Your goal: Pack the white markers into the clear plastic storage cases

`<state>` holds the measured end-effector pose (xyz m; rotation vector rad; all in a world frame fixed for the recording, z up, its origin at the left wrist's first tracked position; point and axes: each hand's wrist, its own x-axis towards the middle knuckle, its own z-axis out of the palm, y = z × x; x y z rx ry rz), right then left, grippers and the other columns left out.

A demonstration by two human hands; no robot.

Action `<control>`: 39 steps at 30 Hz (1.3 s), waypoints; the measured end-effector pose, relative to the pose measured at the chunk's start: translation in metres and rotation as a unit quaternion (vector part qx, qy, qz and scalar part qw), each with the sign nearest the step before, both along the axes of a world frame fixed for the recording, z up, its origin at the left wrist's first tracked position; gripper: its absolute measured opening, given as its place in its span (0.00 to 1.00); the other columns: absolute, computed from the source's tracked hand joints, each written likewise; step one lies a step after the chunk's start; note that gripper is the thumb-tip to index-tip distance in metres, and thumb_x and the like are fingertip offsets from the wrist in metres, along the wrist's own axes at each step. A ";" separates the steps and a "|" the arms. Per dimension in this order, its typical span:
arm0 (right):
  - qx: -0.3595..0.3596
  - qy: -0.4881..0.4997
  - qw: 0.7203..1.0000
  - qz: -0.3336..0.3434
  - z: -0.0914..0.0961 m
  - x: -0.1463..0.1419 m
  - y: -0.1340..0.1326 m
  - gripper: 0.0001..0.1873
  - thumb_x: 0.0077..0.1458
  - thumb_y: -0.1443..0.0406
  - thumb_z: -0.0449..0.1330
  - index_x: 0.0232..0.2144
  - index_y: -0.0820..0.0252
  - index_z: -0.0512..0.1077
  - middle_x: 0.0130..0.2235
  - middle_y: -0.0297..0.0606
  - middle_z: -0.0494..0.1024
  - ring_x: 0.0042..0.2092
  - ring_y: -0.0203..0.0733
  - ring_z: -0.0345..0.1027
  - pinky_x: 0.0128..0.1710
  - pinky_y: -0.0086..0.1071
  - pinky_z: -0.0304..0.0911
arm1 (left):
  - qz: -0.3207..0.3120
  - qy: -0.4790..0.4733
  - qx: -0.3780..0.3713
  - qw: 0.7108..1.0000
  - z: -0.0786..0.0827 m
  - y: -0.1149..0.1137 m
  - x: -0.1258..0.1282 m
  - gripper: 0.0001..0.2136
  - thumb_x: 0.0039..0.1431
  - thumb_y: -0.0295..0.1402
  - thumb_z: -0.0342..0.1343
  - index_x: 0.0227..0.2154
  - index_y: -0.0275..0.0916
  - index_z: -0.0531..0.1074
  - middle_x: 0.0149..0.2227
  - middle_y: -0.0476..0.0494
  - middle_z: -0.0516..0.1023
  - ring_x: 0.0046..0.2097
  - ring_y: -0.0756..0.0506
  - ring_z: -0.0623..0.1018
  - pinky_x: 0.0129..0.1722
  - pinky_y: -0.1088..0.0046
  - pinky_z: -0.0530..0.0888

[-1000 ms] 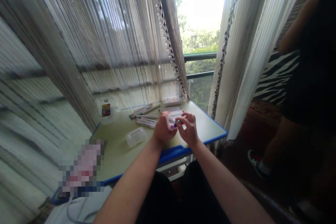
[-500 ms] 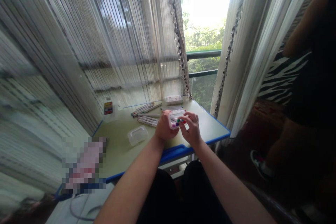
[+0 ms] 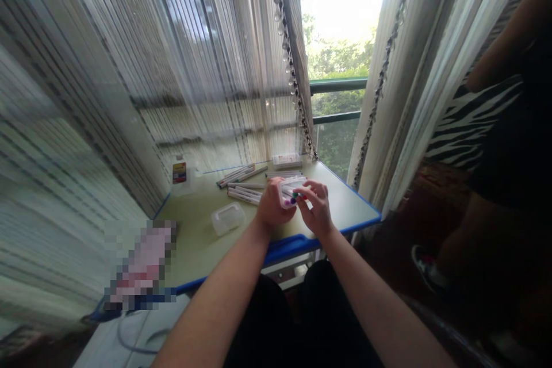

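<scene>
Above the front of the desk, my left hand (image 3: 275, 207) is wrapped round a clear plastic marker case (image 3: 283, 188). Several white markers lie inside it, with purple, blue, green and red ends toward me. At the open end of the case, my right hand (image 3: 317, 207) has its thumb and fingers closed about the end of a marker (image 3: 295, 195); the fingers partly hide which one. Left of my left hand, an empty-looking clear plastic box part (image 3: 228, 218) rests on the desk. Loose white markers (image 3: 244, 194) lie just behind it.
The pale desk (image 3: 194, 253) has a blue edge. More markers (image 3: 241, 173), a clear case (image 3: 287, 160) and a labelled clear package (image 3: 181, 175) lie toward the back. A blurred pinkish item (image 3: 144, 259) is at left. Curtains hang behind; a person (image 3: 513, 144) stands at right.
The view has shifted slightly. Both hands stay at the marker case, with the right fingers moved only a little at its open end.
</scene>
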<state>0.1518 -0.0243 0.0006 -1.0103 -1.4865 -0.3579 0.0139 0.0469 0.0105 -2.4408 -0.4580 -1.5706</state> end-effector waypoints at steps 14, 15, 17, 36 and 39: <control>-0.324 0.058 0.929 -0.167 -0.015 0.008 0.035 0.22 0.54 0.70 0.46 0.49 0.66 0.69 0.50 0.49 0.70 0.53 0.49 0.57 0.55 0.39 0.48 | 0.014 -0.077 -0.092 0.993 0.001 0.008 -0.003 0.29 0.39 0.30 0.57 0.48 0.38 0.57 0.43 0.37 0.68 0.46 0.36 0.71 0.46 0.53 0.71; -0.361 0.026 0.917 -0.170 -0.017 0.008 0.038 0.23 0.54 0.70 0.46 0.50 0.66 0.68 0.52 0.48 0.69 0.54 0.49 0.57 0.55 0.38 0.48 | 0.018 -0.081 -0.099 0.992 0.000 0.009 -0.003 0.29 0.38 0.30 0.57 0.48 0.38 0.58 0.43 0.37 0.68 0.46 0.36 0.72 0.45 0.54 0.71; -0.411 -0.032 0.894 -0.176 -0.018 0.008 0.043 0.25 0.54 0.70 0.47 0.54 0.64 0.66 0.56 0.47 0.67 0.54 0.49 0.57 0.54 0.37 0.49 | 0.024 -0.092 -0.108 0.990 -0.001 0.010 -0.003 0.29 0.37 0.29 0.58 0.47 0.39 0.59 0.42 0.39 0.69 0.45 0.36 0.72 0.45 0.54 0.72; -0.394 -0.152 0.899 -0.118 -0.007 0.045 0.099 0.22 0.56 0.68 0.50 0.53 0.60 0.67 0.54 0.42 0.70 0.55 0.50 0.57 0.53 0.38 0.53 | 0.014 -0.088 -0.153 0.984 -0.001 0.011 -0.004 0.31 0.39 0.29 0.63 0.49 0.43 0.58 0.48 0.36 0.68 0.51 0.35 0.71 0.49 0.47 0.70; -0.391 -0.144 0.901 -0.120 -0.008 0.049 0.101 0.20 0.55 0.67 0.51 0.50 0.61 0.70 0.51 0.45 0.72 0.52 0.52 0.59 0.50 0.38 0.56 | 0.015 -0.079 -0.147 0.986 -0.001 0.010 -0.004 0.30 0.42 0.31 0.63 0.49 0.43 0.57 0.48 0.36 0.68 0.51 0.35 0.71 0.48 0.46 0.70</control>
